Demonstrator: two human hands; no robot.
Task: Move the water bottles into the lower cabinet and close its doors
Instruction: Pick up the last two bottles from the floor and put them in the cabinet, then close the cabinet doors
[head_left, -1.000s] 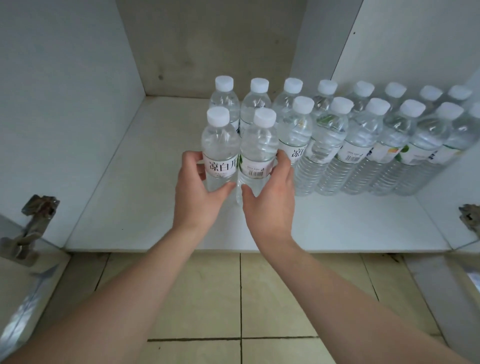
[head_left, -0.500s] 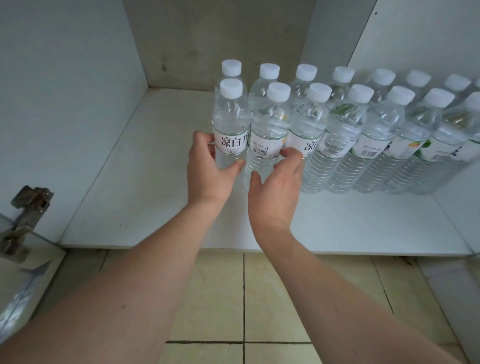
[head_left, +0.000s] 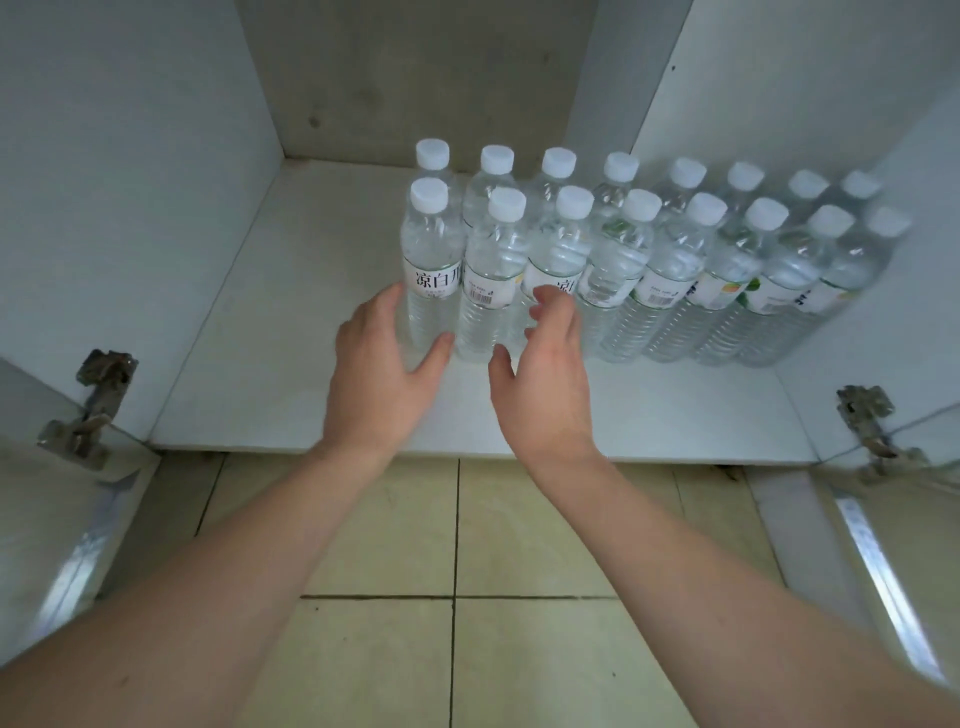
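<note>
Several clear water bottles with white caps stand in two rows on the white floor of the lower cabinet, running from the middle to the right wall. The front row's leftmost bottle and the one beside it stand upright in line. My left hand hovers open just in front of the leftmost bottle, fingers spread, off the plastic. My right hand is open too, just before the second and third bottles, holding nothing.
Both cabinet doors stand open: left door with its hinge, right door with its hinge. The cabinet's left half holds no bottles. Beige floor tiles lie in front.
Both hands pushed the two front-left bottles back into the row, then let go and drew back a little. Their fingers have spread apart.
</note>
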